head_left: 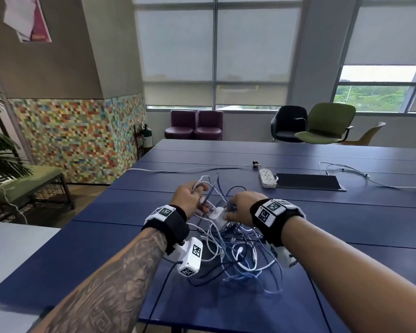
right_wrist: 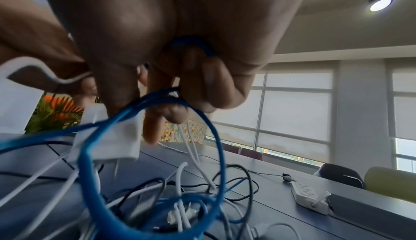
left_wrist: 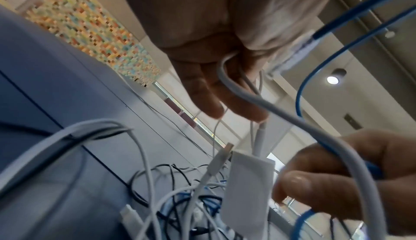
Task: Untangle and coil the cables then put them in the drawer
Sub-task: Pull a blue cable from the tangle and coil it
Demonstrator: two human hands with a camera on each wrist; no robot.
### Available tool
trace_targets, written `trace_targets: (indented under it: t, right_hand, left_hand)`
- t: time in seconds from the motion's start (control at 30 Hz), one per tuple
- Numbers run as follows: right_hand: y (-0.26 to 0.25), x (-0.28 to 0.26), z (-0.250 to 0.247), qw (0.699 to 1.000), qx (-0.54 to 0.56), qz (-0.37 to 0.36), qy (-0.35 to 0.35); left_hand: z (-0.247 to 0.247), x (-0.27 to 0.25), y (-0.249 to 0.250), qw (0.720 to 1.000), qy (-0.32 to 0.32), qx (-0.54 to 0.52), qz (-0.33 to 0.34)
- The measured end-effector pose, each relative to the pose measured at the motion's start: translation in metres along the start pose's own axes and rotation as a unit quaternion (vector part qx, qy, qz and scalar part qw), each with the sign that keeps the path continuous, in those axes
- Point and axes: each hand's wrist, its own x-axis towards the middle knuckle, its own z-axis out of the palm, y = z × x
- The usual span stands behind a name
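Note:
A tangle of white, blue and black cables (head_left: 238, 251) lies on the blue table (head_left: 346, 224) in front of me, partly lifted. My left hand (head_left: 195, 195) curls its fingers round a white cable (left_wrist: 238, 90), whose loop passes through the palm in the left wrist view. My right hand (head_left: 240, 207) grips a blue cable (right_wrist: 202, 119), looped under its curled fingers in the right wrist view. A white power adapter (left_wrist: 247, 187) hangs between the two hands, its block also shown as a white adapter (right_wrist: 112, 140) beside my right fingers. No drawer is in view.
A white power strip (head_left: 267, 179) with its cord lies farther back, next to a dark flat mat (head_left: 308, 181). More white cables (head_left: 346, 171) trail at the far right. Chairs (head_left: 322, 123) stand behind the table by the windows.

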Motion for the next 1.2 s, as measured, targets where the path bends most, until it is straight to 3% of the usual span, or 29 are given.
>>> trace_targets:
  t: [0.13, 0.2, 0.3, 0.4, 0.5, 0.57, 0.63, 0.7, 0.8, 0.9, 1.0, 1.07, 1.13, 1.2]
  right_hand:
    - [0.004, 0.004, -0.007, 1.0, 0.019, 0.02, 0.009]
    - [0.011, 0.006, -0.014, 0.985, 0.154, 0.057, 0.05]
    - [0.021, 0.009, -0.028, 0.899, 0.406, 0.126, 0.103]
    - [0.026, 0.013, -0.039, 0.814, 0.555, 0.136, 0.101]
    - [0.024, 0.013, -0.05, 0.774, 0.61, 0.123, 0.122]
    - [0.02, 0.013, -0.057, 0.769, 0.611, 0.11, 0.15]
    - [0.018, 0.014, -0.062, 0.777, 0.593, 0.112, 0.181]
    - [0.018, 0.017, -0.064, 0.776, 0.582, 0.118, 0.209]
    - [0.016, 0.018, -0.069, 0.757, 0.589, 0.132, 0.25]
    - [0.021, 0.017, -0.079, 0.723, 0.613, 0.133, 0.288]
    - [0.036, 0.017, -0.085, 0.759, 0.517, 0.147, 0.367]
    - [0.042, 0.013, -0.083, 0.793, 0.47, 0.098, 0.375]
    - [0.041, 0.009, -0.079, 0.844, 0.44, 0.032, 0.305]
    - [0.029, 0.0, -0.074, 0.902, 0.39, -0.003, 0.185]
  left_hand:
    - [-0.008, 0.003, -0.02, 0.997, 0.016, 0.079, -0.008]
    - [-0.014, 0.004, -0.031, 0.991, 0.039, 0.122, -0.028]
    - [-0.022, 0.001, -0.046, 0.986, 0.042, 0.141, -0.084]
    - [-0.025, 0.003, -0.048, 0.981, 0.037, 0.151, -0.113]
    - [-0.023, 0.005, -0.037, 0.946, 0.093, 0.305, -0.055]
    - [-0.016, -0.006, -0.012, 0.949, 0.132, 0.283, 0.052]
    - [-0.002, -0.02, 0.018, 0.985, 0.064, 0.13, 0.088]
    - [0.013, -0.031, 0.036, 0.994, -0.024, 0.069, 0.087]
    - [0.028, -0.037, 0.034, 0.97, -0.096, 0.192, 0.115]
    - [0.028, -0.031, 0.019, 0.949, -0.088, 0.279, 0.117]
    - [0.019, -0.021, 0.005, 0.954, -0.091, 0.265, 0.104]
    - [0.016, -0.013, 0.001, 0.965, -0.074, 0.233, 0.092]
    - [0.016, -0.009, 0.006, 0.977, -0.062, 0.182, 0.089]
    - [0.017, -0.004, 0.01, 0.982, -0.059, 0.152, 0.097]
